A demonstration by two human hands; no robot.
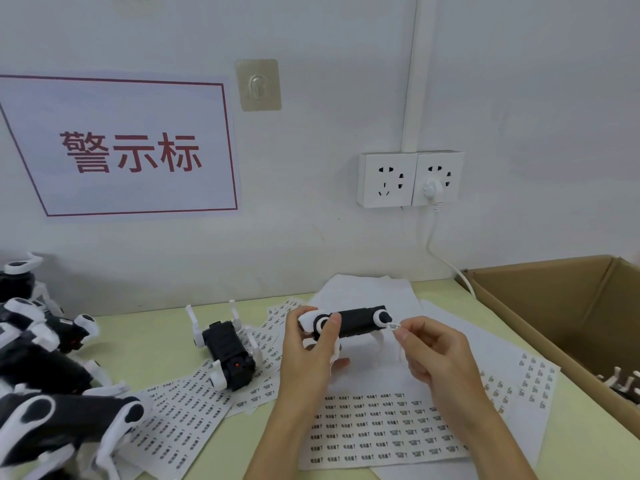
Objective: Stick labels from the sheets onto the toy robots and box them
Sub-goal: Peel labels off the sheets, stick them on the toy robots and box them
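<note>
My left hand [311, 351] grips a black-and-white toy robot [356, 322] by its left end and holds it above the table. A small white label [394, 327] is pinched in the fingertips of my right hand [433, 355], right at the robot's right end. Label sheets [381, 431] printed with rows of small labels lie under and around my hands. Another toy robot [228, 351] lies on its back on the sheets to the left, legs up.
A heap of several toy robots [45, 375] fills the table's left side. An open cardboard box [554, 299] stands at the right with robot parts [620, 382] showing inside. Wall sockets [410, 178] with a white cable [446, 261] are behind the table.
</note>
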